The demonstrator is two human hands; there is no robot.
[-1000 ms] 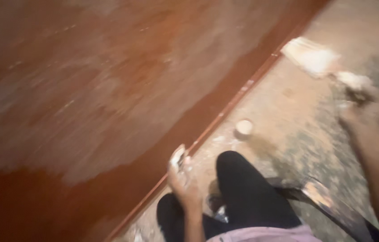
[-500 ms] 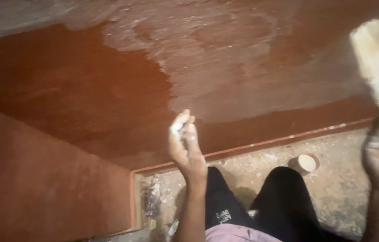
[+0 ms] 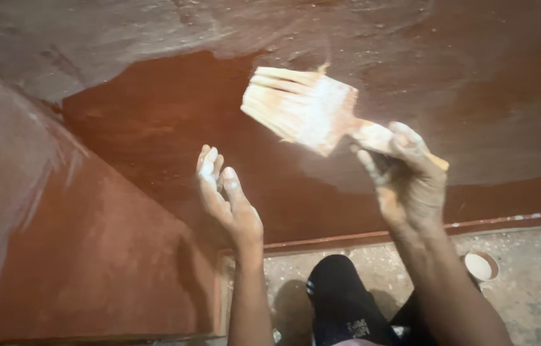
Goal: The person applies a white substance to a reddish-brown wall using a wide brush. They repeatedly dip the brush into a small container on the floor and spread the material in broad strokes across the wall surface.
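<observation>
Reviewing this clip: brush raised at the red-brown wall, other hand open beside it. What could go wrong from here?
1. The right hand grips the brush only at the end of its handle, and both look coated in pale paste, so it could slip.
2. The loaded bristles sit above the person's dark trouser knee, so drips may land there.
3. The small white cup stands on the floor close to the leg and could be knocked over.

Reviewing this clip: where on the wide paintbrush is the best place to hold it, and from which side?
By the wooden handle, from the lower right, as the right hand holds it now. The paintbrush points up and left at the red-brown wall, so the wide, paint-coated bristles stay free. The left hand is open, holding nothing.
</observation>
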